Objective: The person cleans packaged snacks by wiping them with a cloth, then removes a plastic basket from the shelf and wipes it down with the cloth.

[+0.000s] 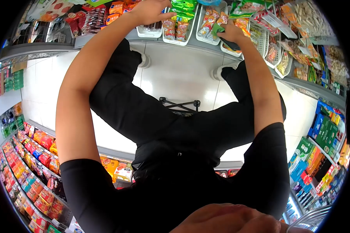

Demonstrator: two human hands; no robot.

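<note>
Two bare hands show, one left hand [149, 12] and one right hand [234, 32], with one green piece [217, 29]. There are two black sleeves [269, 159], two trouser legs [122, 105] and two light shoes [144, 60]. One black folding frame [179, 105] shows. At least six white baskets [175, 42] line the shelf; one has two red-and-orange packs [181, 31] at its front. The many packets in the lower-left rows [39, 174] are too small to count.

At the top of the frame, smooth white plastic is seen in the baskets [176, 42], and glossy film is seen on the packets [169, 30]. Below, light is reflected by the glossy floor tiles [179, 70]. Matt black cloth is shown by the trousers [132, 105], and shiny metal wire by the rack [315, 217], lower right.
</note>
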